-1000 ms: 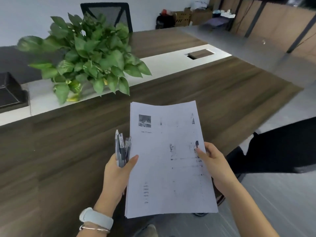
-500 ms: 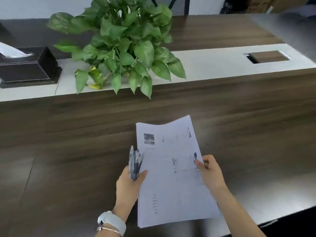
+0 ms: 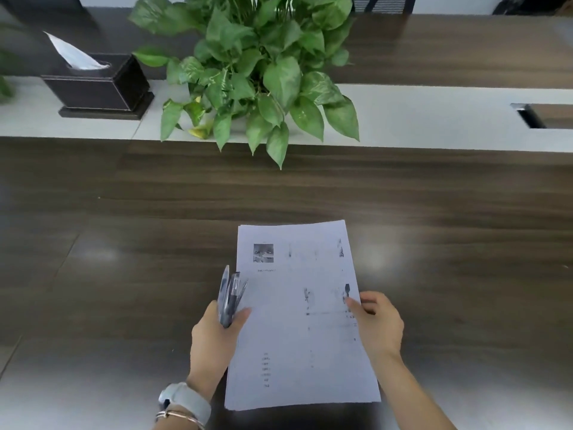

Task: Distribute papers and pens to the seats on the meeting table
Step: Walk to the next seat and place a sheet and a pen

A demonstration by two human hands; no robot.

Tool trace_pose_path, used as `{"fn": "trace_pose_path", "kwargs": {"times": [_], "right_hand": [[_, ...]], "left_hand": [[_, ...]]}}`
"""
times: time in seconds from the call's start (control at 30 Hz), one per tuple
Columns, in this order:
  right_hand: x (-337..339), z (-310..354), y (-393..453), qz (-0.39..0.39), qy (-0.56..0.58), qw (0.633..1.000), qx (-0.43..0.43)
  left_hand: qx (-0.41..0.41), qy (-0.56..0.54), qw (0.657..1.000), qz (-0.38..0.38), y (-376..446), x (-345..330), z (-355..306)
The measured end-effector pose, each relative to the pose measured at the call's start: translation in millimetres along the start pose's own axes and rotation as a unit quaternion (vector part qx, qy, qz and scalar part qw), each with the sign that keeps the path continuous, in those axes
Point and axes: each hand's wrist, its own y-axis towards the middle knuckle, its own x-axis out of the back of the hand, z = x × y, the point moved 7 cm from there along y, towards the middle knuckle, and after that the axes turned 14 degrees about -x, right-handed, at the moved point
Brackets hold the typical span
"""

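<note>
A stack of white printed papers (image 3: 297, 321) is held level just above the dark wooden meeting table (image 3: 124, 237), near its front edge. My left hand (image 3: 214, 339) grips the stack's left edge and also holds a bundle of several dark pens (image 3: 231, 294) that point away from me. My right hand (image 3: 376, 321) pinches the right edge of the top sheet, thumb on the page.
A leafy green potted plant (image 3: 257, 69) stands on the table's white centre strip (image 3: 418, 119). A black tissue box (image 3: 99, 82) sits to its left. A cable hatch (image 3: 542, 114) opens at the right. A chair back (image 3: 383, 3) shows beyond the far side.
I have turned to face the table squarely; the plant and tissue box have shifted toward the middle of view. The papers have come lower over the tabletop. Both hands keep their hold.
</note>
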Motion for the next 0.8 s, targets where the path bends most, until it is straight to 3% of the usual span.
{"fn": "trace_pose_path", "kwargs": {"times": [0.2, 0.4, 0.53, 0.7, 0.8], "right_hand": [[6, -5, 4, -0.025, 0.011, 1.000, 0.009], [12, -12, 2, -0.027, 0.009, 0.999, 0.024], [49, -15, 12, -0.049, 0.029, 0.998, 0.016], [133, -32, 55, -0.132, 0.012, 0.991, -0.025], [187, -45, 88, -0.182, -0.034, 0.981, -0.052]], "left_hand": [[-0.024, 0.069, 0.996, -0.050, -6, 11, 8], [-0.073, 0.107, 0.991, -0.036, -13, 5, -14], [-0.141, 0.114, 0.982, 0.044, -14, -26, -45], [-0.228, 0.166, 0.940, 0.192, -23, -102, -98], [-0.236, 0.198, 0.929, 0.205, -21, -133, -115]]}}
